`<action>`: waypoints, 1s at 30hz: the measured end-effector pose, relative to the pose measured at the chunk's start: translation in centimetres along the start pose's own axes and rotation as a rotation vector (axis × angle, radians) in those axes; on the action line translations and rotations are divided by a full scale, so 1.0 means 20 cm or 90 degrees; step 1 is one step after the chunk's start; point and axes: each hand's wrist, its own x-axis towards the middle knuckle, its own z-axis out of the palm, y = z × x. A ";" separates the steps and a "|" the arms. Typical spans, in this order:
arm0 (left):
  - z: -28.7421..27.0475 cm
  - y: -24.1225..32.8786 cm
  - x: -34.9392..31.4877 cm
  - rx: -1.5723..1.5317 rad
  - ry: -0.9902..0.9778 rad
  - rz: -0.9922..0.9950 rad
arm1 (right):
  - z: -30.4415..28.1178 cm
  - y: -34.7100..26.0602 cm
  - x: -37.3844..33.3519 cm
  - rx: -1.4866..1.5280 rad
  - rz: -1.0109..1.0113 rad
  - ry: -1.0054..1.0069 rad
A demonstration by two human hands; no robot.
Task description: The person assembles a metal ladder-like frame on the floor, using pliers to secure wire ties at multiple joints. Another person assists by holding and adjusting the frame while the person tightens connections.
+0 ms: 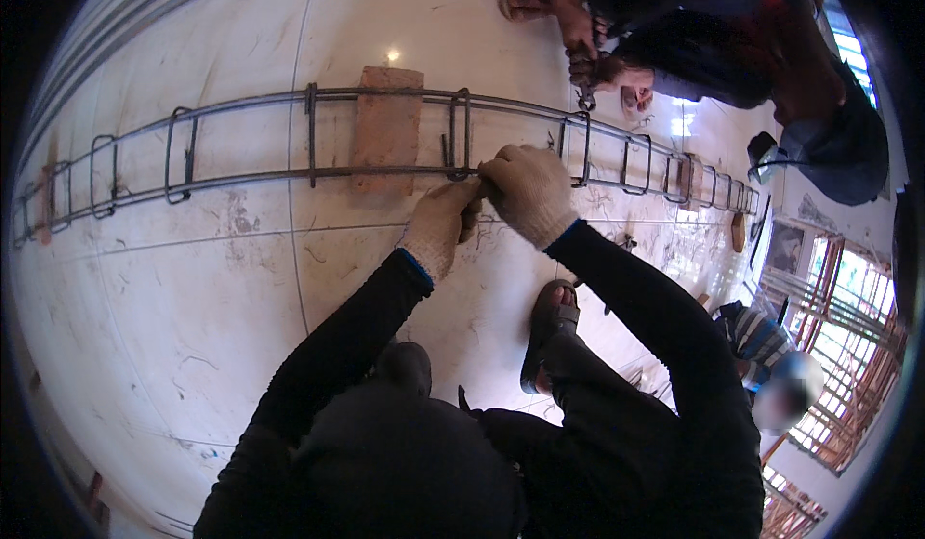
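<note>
A long, narrow cage of steel reinforcing bars (260,181), with square stirrups (311,134) spaced along it, runs left to right in front of me. My left hand (438,226), in a beige knit glove, is closed at the near bar beside a stirrup. My right hand (530,192), gloved alike, pinches at the same spot, its fingertips meeting the left ones. Whatever lies between the fingers is too small or hidden to make out. Under the cage, just left of my hands, a reddish-brown block (388,139) props the bars.
Across the cage a co-worker's hand (576,33) holds a dark metal tool (586,94) near the bars. Another person in a striped shirt (756,337) is at the right. Loose long bars (106,43) lie at far left. Wire scraps litter the tiled floor (193,289). My sandalled foot (554,322) is below.
</note>
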 end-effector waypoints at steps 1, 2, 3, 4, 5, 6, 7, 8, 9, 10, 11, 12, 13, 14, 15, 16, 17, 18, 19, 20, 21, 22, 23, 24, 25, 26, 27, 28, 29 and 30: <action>0.01 0.00 -0.01 -0.009 0.003 0.000 | 0.03 -0.03 -0.02 0.101 0.118 -0.013; 0.03 0.02 -0.03 -0.018 0.006 -0.001 | 0.08 -0.07 -0.03 0.204 0.235 -0.025; 0.04 0.04 -0.04 0.043 0.012 0.012 | 0.10 -0.09 -0.05 0.306 0.357 -0.033; 0.05 0.07 -0.06 0.105 0.016 0.026 | 0.12 -0.09 -0.07 0.362 0.370 -0.030; 0.04 0.10 -0.07 0.166 0.022 0.044 | 0.14 -0.09 -0.08 0.420 0.379 -0.024; 0.02 0.11 -0.06 0.204 0.022 0.055 | 0.13 -0.10 -0.07 0.477 0.386 -0.018; -0.01 0.10 -0.03 0.241 0.021 0.068 | 0.11 -0.10 -0.07 0.465 0.389 -0.041; -0.05 0.10 -0.01 0.277 0.026 0.080 | 0.08 -0.12 -0.06 0.390 0.345 -0.025; -0.08 0.07 0.00 0.235 0.031 0.090 | 0.04 -0.14 -0.05 0.315 0.301 -0.012; -0.12 0.04 -0.02 0.193 0.036 0.099 | 0.02 -0.15 -0.05 0.238 0.259 0.001; -0.13 0.01 -0.03 0.151 0.035 0.108 | 0.02 -0.15 -0.04 0.218 0.267 -0.017; -0.14 -0.02 -0.04 0.133 0.073 0.080 | 0.01 -0.15 -0.03 0.201 0.278 -0.036; -0.14 -0.05 -0.06 0.117 0.111 0.052 | 0.02 -0.15 -0.02 0.184 0.291 -0.055; -0.15 -0.09 -0.07 0.104 0.145 0.023 | 0.08 -0.15 -0.01 0.246 0.336 -0.023; -0.14 -0.14 -0.08 0.099 0.156 0.019 | 0.17 -0.15 -0.01 0.304 0.387 0.013; -0.14 -0.18 -0.09 0.067 0.174 -0.007 | 0.22 -0.15 -0.01 0.362 0.434 0.050; -0.14 -0.21 -0.10 0.033 0.194 -0.032 | 0.21 -0.15 -0.01 0.530 0.526 -0.007; -0.14 -0.25 -0.11 -0.001 0.212 -0.057 | 0.18 -0.15 0.00 0.702 0.610 -0.060; -0.17 -0.30 -0.11 0.040 0.180 -0.042 | 0.16 -0.14 -0.01 0.879 0.685 -0.111; -0.18 -0.33 -0.12 0.060 0.179 -0.047 | 0.19 -0.14 -0.04 1.008 0.697 -0.111; -0.17 -0.36 -0.13 0.076 0.178 -0.049 | 0.24 -0.13 -0.07 1.137 0.699 -0.108; -0.17 -0.37 -0.14 0.092 0.178 -0.052 | 0.28 -0.13 -0.12 1.265 0.693 -0.103; -0.21 -0.35 -0.13 0.117 0.171 -0.075 | 0.16 -0.18 -0.13 1.180 0.610 -0.066; -0.21 -0.35 -0.14 0.126 0.165 -0.055 | 0.14 -0.16 -0.20 1.077 0.606 -0.084; -0.21 -0.35 -0.14 0.132 0.160 -0.034 | 0.14 -0.13 -0.27 0.973 0.599 -0.103; -0.23 -0.35 -0.15 0.143 0.160 -0.010 | 0.16 -0.10 -0.34 0.876 0.584 -0.122; -0.22 -0.36 -0.17 0.176 0.161 -0.005 | 0.26 -0.01 -0.45 0.483 0.546 -0.041; -0.22 -0.35 -0.19 0.209 0.163 0.002 | 0.34 0.13 -0.58 0.322 0.648 -0.029; -0.23 -0.35 -0.19 0.244 0.169 0.014 | 0.40 0.25 -0.67 0.181 0.753 -0.028; -0.23 -0.37 -0.21 0.283 0.130 0.025 | 0.51 0.43 -0.87 0.028 0.831 -0.010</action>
